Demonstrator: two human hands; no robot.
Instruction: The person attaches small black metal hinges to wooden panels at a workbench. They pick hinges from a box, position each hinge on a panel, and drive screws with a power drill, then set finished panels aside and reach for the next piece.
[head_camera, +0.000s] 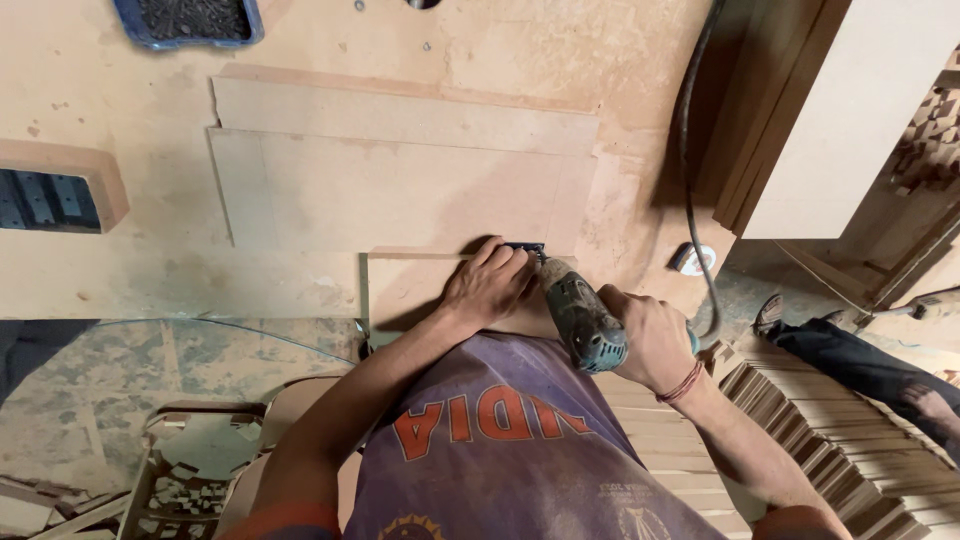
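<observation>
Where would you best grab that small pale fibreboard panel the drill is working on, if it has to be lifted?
Probably by its bare left edge, from the left. The small pale fibreboard panel lies flat at the workbench's near edge. Its right part is taken up: the left hand presses there and the right hand holds the grey-green power drill against it.

Bare workbench top (110, 270) lay open to your left; ahead, stacked pale fibreboard sheets (400, 190) blocked the way, and a black power cable (686, 150) crossed your right side.
</observation>
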